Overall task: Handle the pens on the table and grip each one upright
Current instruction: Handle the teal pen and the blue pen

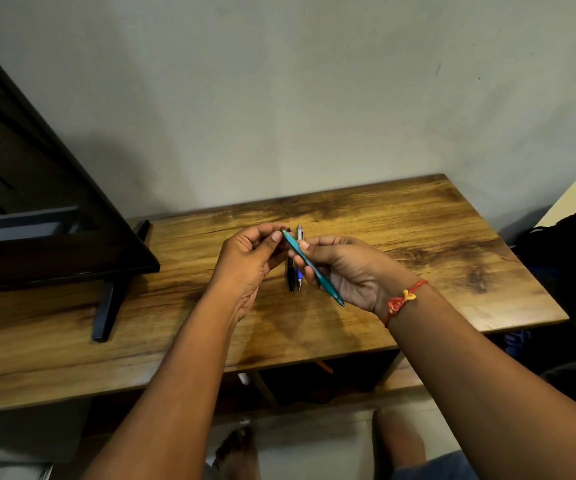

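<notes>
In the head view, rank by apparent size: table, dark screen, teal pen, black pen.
1. table
2. dark screen
3. teal pen, nearer the camera
4. black pen, partly hidden, so pen order unsure

1. We are seeing dim, warm indoor light, brightest on the upper wall (pixel 314 81).
2. We are finding soft shadows pooling beside the screen (pixel 37 220) and on the table (pixel 435 244) under the teal pen (pixel 328 287).
3. We are noticing straight edges bowing near the corners and the bottom blurring slightly.
</notes>
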